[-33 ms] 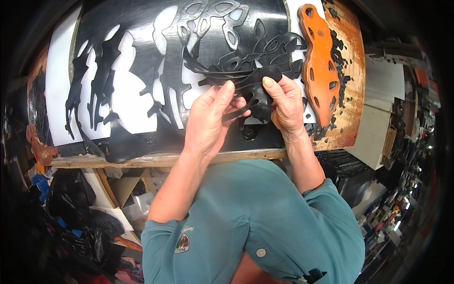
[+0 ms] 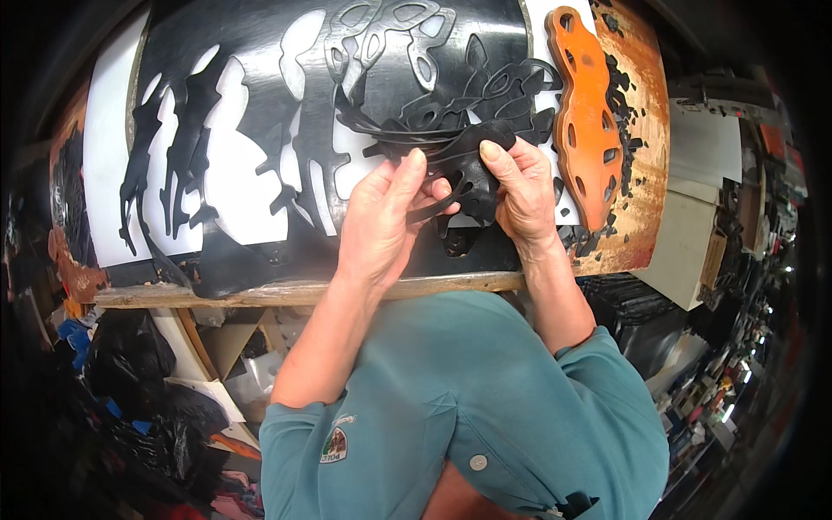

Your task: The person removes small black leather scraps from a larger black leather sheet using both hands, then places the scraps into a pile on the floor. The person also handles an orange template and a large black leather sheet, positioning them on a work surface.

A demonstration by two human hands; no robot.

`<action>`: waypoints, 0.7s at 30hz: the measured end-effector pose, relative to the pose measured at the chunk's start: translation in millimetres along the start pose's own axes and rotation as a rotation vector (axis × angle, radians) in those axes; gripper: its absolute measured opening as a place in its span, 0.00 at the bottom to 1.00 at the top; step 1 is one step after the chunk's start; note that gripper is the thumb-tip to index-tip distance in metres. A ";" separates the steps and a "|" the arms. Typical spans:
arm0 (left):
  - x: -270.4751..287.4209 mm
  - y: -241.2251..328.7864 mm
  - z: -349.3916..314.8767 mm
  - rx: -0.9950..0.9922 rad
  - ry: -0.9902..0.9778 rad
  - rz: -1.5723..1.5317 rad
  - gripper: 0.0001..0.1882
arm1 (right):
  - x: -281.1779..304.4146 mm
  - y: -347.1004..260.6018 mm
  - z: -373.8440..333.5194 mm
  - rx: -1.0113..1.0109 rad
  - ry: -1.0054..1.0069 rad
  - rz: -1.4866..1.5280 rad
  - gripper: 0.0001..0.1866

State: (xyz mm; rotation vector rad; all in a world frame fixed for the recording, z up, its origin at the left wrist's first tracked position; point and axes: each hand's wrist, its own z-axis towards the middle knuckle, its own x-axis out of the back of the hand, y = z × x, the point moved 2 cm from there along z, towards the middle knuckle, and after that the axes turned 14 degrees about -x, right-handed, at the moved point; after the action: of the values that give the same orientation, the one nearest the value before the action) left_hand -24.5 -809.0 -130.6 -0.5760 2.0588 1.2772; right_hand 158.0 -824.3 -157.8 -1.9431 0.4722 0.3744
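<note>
Both hands hold black, flexible sheet material above the near part of the worktable. My left hand [image 2: 379,212] is closed, its thumb and fingers pinching a thin strip. A cut black piece with holes [image 2: 475,186] is gripped in my right hand [image 2: 523,186], thumb on top and fingers curled beneath. The strip runs between the two hands. Just beyond them lies a tangle of black cut-outs and looped strips [image 2: 485,95]. Underneath, a large shiny black sheet [image 2: 251,30] shows long cut-out openings with white board visible through them. Whether the leather-like material is leather or rubber I cannot tell.
An orange cutting die or template with oval holes [image 2: 579,104] lies to the right of the sheet. Small black scraps [image 2: 620,104] are scattered beside it on the worn board [image 2: 646,173]. A wooden edge [image 2: 217,295] borders the table in front of me. Black plastic bags [image 2: 130,364] sit below left.
</note>
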 end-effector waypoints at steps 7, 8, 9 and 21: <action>12.1 -3.9 -3.4 -0.073 0.012 0.029 0.09 | -5.0 -7.1 -1.8 0.014 -0.046 0.032 0.11; 12.3 -4.2 -4.4 -0.099 0.008 0.028 0.09 | -4.7 -8.3 -3.4 0.014 -0.057 0.048 0.11; 13.7 -5.1 -5.1 -0.073 0.049 0.087 0.10 | -4.5 -9.0 -4.2 0.015 -0.030 -0.012 0.11; 42.1 27.4 -49.8 0.210 -0.137 0.717 0.20 | 7.2 -43.9 -11.1 0.070 0.085 0.204 0.12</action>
State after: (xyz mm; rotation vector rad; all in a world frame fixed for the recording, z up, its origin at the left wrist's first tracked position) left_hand -86.2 -843.4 -127.6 0.3789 2.3252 1.3888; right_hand 186.1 -819.4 -121.9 -1.8533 0.7326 0.4004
